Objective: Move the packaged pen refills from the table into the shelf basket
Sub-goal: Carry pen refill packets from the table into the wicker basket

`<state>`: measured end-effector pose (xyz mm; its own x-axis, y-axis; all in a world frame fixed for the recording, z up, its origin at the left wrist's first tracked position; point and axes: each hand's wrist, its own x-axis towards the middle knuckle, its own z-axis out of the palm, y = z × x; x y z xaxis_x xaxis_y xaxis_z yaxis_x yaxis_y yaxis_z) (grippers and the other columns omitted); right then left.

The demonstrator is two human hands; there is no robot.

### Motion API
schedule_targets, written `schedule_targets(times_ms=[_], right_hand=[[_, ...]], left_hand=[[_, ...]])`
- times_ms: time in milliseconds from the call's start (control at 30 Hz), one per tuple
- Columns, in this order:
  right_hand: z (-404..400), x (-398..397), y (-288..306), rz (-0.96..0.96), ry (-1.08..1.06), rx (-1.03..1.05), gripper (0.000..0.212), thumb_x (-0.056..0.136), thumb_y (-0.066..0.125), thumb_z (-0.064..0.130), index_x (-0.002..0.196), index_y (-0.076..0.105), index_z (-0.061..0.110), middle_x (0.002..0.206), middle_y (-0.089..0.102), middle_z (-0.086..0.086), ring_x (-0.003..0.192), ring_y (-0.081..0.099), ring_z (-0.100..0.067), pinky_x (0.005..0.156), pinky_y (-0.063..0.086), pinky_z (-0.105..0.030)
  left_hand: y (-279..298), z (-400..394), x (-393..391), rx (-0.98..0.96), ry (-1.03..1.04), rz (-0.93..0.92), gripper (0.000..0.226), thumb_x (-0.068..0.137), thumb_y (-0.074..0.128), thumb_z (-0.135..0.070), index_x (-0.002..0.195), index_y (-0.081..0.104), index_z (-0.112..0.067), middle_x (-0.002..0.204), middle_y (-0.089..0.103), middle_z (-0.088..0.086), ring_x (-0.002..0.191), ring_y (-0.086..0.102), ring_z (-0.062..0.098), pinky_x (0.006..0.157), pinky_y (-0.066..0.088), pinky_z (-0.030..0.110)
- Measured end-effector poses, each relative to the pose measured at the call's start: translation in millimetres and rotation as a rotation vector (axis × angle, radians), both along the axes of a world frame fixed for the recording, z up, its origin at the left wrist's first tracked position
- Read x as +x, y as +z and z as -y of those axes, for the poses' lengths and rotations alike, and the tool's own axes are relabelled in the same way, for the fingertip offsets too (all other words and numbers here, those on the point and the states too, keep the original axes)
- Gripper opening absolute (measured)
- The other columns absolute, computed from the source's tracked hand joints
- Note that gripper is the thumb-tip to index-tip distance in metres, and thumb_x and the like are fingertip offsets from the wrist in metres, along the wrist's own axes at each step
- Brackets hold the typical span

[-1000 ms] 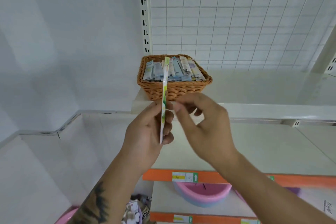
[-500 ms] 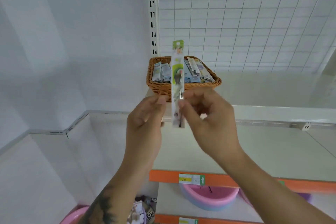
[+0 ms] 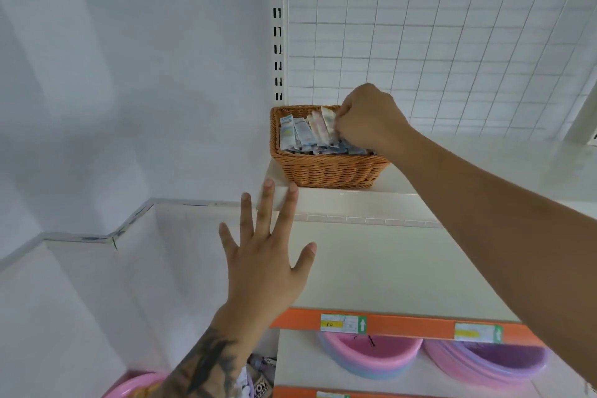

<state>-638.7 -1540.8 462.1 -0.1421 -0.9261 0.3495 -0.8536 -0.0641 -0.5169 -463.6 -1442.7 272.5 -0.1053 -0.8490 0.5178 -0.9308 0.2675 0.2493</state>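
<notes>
A brown wicker basket [image 3: 326, 171] stands at the left end of the upper white shelf and holds several packaged pen refills [image 3: 300, 132] leaning upright. My right hand [image 3: 368, 119] reaches into the basket from the right with curled fingers, pinching a refill pack [image 3: 328, 121] among the others. My left hand [image 3: 268, 255] hovers below the basket with fingers spread and straight, holding nothing, its fingertips near the shelf's front edge. No table is in view.
A slotted upright [image 3: 277, 22] and a white wire grid [image 3: 436, 42] back the shelf. A white wall lies to the left. Below, an orange-edged shelf [image 3: 403, 326] carries price labels over pink and purple plastic basins [image 3: 371, 355].
My right hand took the refill pack from in front of me up into the basket. My left hand let go of the pack and spread open below the shelf.
</notes>
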Motion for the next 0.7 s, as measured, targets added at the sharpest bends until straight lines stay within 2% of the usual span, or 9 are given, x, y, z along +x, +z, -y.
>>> schedule_targets(times_ms=[100, 167, 233, 333, 400, 467, 500, 600, 700], right_hand=[[0.3, 2.7, -4.4, -0.014, -0.016, -0.044, 0.019, 0.09, 0.06, 0.006, 0.1, 0.071, 0.017, 0.099, 0.071, -0.004, 0.084, 0.067, -0.023, 0.08, 0.062, -0.04], [-6.4, 2.3, -3.5, 0.039, 0.011, -0.106, 0.018, 0.094, 0.058, 0.009, 0.096, 0.073, 0.019, 0.099, 0.072, -0.001, 0.083, 0.066, -0.018, 0.069, 0.059, -0.03], [-19.8, -0.9, -1.5, 0.081, 0.049, -0.187, 0.019, 0.096, 0.058, 0.011, 0.093, 0.074, 0.022, 0.096, 0.072, 0.004, 0.085, 0.064, -0.012, 0.06, 0.048, -0.021], [-53.3, -10.9, -9.6, 0.107, 0.144, -0.349, 0.016, 0.097, 0.059, 0.015, 0.096, 0.074, 0.021, 0.094, 0.07, 0.01, 0.088, 0.063, -0.008, 0.064, 0.044, -0.013], [-77.7, -19.0, -30.4, 0.062, 0.225, -0.448, 0.012, 0.098, 0.062, 0.017, 0.099, 0.074, 0.019, 0.098, 0.068, 0.005, 0.089, 0.062, -0.012, 0.074, 0.05, -0.02], [-96.9, -28.0, -63.5, -0.034, 0.306, -0.587, 0.013, 0.097, 0.063, 0.019, 0.103, 0.074, 0.015, 0.102, 0.066, -0.003, 0.093, 0.063, -0.022, 0.081, 0.054, -0.038], [-104.1, -32.6, -81.9, -0.093, 0.331, -0.637, 0.016, 0.098, 0.062, 0.02, 0.105, 0.074, 0.013, 0.104, 0.066, -0.006, 0.095, 0.063, -0.026, 0.081, 0.052, -0.043], [-117.2, -42.4, -134.0, -0.231, 0.402, -0.657, 0.023, 0.1, 0.061, 0.027, 0.112, 0.073, 0.011, 0.109, 0.065, -0.01, 0.096, 0.062, -0.032, 0.079, 0.049, -0.046], [-125.4, -38.1, -181.0, -0.244, 0.5, -0.578, 0.03, 0.101, 0.059, 0.035, 0.116, 0.074, 0.013, 0.115, 0.065, -0.01, 0.097, 0.064, -0.034, 0.08, 0.051, -0.046]], left_hand=[[-0.5, 1.1, 0.3, 0.018, 0.0, 0.02, 0.095, 0.096, 0.043, -0.071, 0.157, -0.024, -0.045, 0.166, -0.034, -0.01, 0.157, -0.019, 0.03, 0.118, 0.008, 0.074], [0.5, 0.5, -0.2, 0.029, 0.001, 0.024, 0.097, 0.095, 0.045, -0.069, 0.155, -0.028, -0.046, 0.165, -0.037, -0.01, 0.156, -0.022, 0.029, 0.119, 0.006, 0.072], [1.3, -0.7, 0.7, 0.037, 0.003, 0.03, 0.099, 0.095, 0.047, -0.068, 0.155, -0.028, -0.046, 0.165, -0.037, -0.01, 0.157, -0.022, 0.029, 0.12, 0.005, 0.07], [3.8, -3.4, 4.4, 0.039, -0.005, 0.019, 0.096, 0.096, 0.047, -0.065, 0.156, -0.026, -0.047, 0.165, -0.035, -0.011, 0.157, -0.021, 0.027, 0.123, 0.006, 0.068], [5.5, -10.2, 4.0, 0.046, -0.016, 0.0, 0.092, 0.095, 0.043, -0.066, 0.157, -0.023, -0.048, 0.166, -0.034, -0.012, 0.157, -0.02, 0.026, 0.125, 0.008, 0.064], [5.1, -22.2, 3.1, 0.068, -0.012, -0.035, 0.085, 0.092, 0.034, -0.069, 0.157, -0.018, -0.051, 0.167, -0.032, -0.013, 0.158, -0.018, 0.024, 0.126, 0.009, 0.06], [3.5, -28.6, 2.7, 0.08, -0.008, -0.048, 0.082, 0.091, 0.03, -0.071, 0.157, -0.014, -0.052, 0.169, -0.027, -0.013, 0.159, -0.014, 0.024, 0.127, 0.011, 0.059], [-4.9, -52.2, 1.5, 0.083, 0.031, -0.051, 0.076, 0.091, 0.021, -0.074, 0.161, 0.01, -0.047, 0.173, 0.004, -0.006, 0.159, 0.011, 0.028, 0.125, 0.022, 0.059], [-21.1, -79.5, -1.6, 0.112, 0.11, -0.029, 0.069, 0.095, 0.031, -0.068, 0.158, 0.031, -0.04, 0.17, 0.026, -0.002, 0.154, 0.031, 0.028, 0.119, 0.034, 0.058]])
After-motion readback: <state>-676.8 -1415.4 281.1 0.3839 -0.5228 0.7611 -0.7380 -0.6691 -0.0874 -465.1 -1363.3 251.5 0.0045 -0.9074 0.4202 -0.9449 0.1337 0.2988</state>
